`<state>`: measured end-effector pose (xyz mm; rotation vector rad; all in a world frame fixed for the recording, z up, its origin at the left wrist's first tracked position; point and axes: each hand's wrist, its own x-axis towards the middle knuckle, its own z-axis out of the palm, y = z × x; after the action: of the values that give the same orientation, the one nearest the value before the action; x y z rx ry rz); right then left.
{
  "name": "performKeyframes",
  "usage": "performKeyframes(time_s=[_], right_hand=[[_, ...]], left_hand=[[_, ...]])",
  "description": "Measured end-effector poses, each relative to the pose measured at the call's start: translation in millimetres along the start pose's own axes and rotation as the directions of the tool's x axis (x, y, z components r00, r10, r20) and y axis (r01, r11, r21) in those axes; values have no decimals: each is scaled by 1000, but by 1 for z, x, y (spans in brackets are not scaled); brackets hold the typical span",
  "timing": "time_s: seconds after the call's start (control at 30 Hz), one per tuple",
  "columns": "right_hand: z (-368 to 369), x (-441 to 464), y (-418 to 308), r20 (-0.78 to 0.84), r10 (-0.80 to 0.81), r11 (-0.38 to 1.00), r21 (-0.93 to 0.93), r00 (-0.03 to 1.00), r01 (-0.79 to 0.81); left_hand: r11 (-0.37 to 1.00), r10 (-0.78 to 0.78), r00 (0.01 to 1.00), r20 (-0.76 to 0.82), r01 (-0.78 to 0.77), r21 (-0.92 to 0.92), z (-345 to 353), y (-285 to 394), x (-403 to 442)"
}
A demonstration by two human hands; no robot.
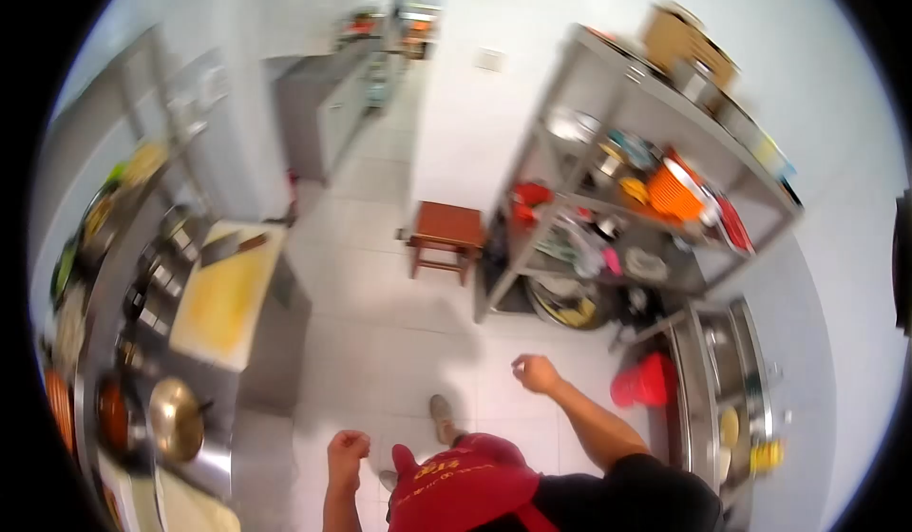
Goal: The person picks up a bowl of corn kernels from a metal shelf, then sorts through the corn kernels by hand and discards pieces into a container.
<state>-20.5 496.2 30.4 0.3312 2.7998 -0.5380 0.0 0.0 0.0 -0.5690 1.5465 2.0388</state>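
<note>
My left hand (348, 451) hangs in the air at the left of my red apron (456, 484), its fingers curled closed with nothing seen in them. Out in front and to the right is my right hand (537, 373), above the tiled floor, loosely closed and also without anything visible in it. Neither hand touches a thing. To the left, a yellow-stained cutting board (223, 294) lies on the steel counter (271, 332). A cleaver (223, 249) with a brown handle rests at the board's far end. A metal lid or pan (177, 420) sits nearer on that counter.
A red-brown stool (446, 226) stands ahead against the white wall. At the right, a steel rack (655, 76) holds an orange basket (676, 190), bags and pots. A red bucket (646, 380) stands beside the steel sink (727, 351). A tiled aisle (375, 180) leads to another room.
</note>
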Motion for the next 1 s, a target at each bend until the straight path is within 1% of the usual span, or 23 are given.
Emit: performKeyframes(time_s=[0.03, 0.07, 0.1, 0.13, 0.17, 0.2, 0.23, 0.27, 0.33, 0.4, 0.43, 0.47, 0.5, 0.57, 0.63, 0.7, 0.77, 0.8, 0.83, 0.9, 0.93, 0.97, 1.0], right_hand=[[-9, -17, -22, -61, 113, 990, 90, 992, -107], [-7, -20, -34, -138, 162, 973, 186, 977, -135], [-15, -14, 42, -140, 181, 950, 283, 974, -135], [-41, 11, 66, -181, 266, 884, 438, 947, -164], [-38, 12, 79, -136, 348, 774, 600, 928, -202], [-30, 15, 89, -130, 356, 753, 626, 925, -202], [-61, 15, 121, -190, 370, 755, 632, 909, -175], [-58, 28, 133, -223, 372, 731, 669, 901, -136], [-58, 40, 172, -225, 391, 709, 692, 893, -135], [-83, 36, 225, -237, 441, 697, 699, 866, -163], [-85, 40, 242, -258, 453, 680, 719, 854, -143], [-124, 43, 275, -297, 455, 693, 710, 840, -125], [-147, 53, 294, -324, 452, 697, 710, 831, -102], [-211, 69, 305, -292, 567, 556, 826, 770, -96], [-239, 113, 321, -315, 554, 384, 918, 771, 99], [-295, 148, 308, -325, 509, 422, 901, 797, 99], [-327, 212, 309, -350, 470, 396, 904, 810, 161], [-350, 235, 298, -332, 442, 334, 923, 833, 191], [-372, 258, 287, -313, 415, 266, 940, 854, 215], [-403, 315, 280, -220, 524, 111, 975, 823, 191], [-408, 339, 277, -209, 532, 93, 978, 820, 189], [-423, 367, 278, -162, 578, 74, 986, 800, 146], [-433, 391, 281, -118, 621, 57, 993, 775, 106]], left_hand=[[999, 31, 999, 38, -31, 13, -14, 14, 16], [998, 68, 996, 59, -68, 7, -24, 27, 31], [991, 85, 995, 50, -90, 104, 51, 32, 35], [980, 113, 988, 107, -129, 154, 90, 46, 74], [965, 91, 989, 114, -116, 233, 102, 50, 83], [952, 100, 983, 151, -139, 274, 111, 54, 100], [954, 106, 978, 179, -151, 258, 161, 46, 118], [950, 82, 978, 193, -135, 283, 180, 45, 137], [928, 24, 975, 222, -104, 357, 238, 43, 165], [916, -14, 940, 342, -125, 381, 330, 40, 184], [917, -24, 910, 414, -145, 373, 356, 36, 198], [925, -33, 892, 451, -144, 353, 412, 37, 193], [923, -46, 889, 456, -136, 359, 448, 38, 193], [931, 1, 826, 564, -206, 300, 504, 40, 190], [924, -41, 818, 574, -188, 334, 535, 43, 194], [918, -75, 810, 582, -171, 357, 563, 52, 201], [907, -165, 800, 576, -105, 407, 580, 65, 215], [900, -139, 794, 592, -148, 410, 586, 64, 227], [896, -143, 799, 584, -146, 419, 592, 64, 241], [910, -122, 781, 613, -158, 384, 610, 74, 255], [887, -84, 765, 638, -235, 398, 618, 78, 265], [879, -80, 758, 648, -253, 404, 628, 84, 276], [900, -93, 738, 668, -224, 373, 638, 87, 286]])
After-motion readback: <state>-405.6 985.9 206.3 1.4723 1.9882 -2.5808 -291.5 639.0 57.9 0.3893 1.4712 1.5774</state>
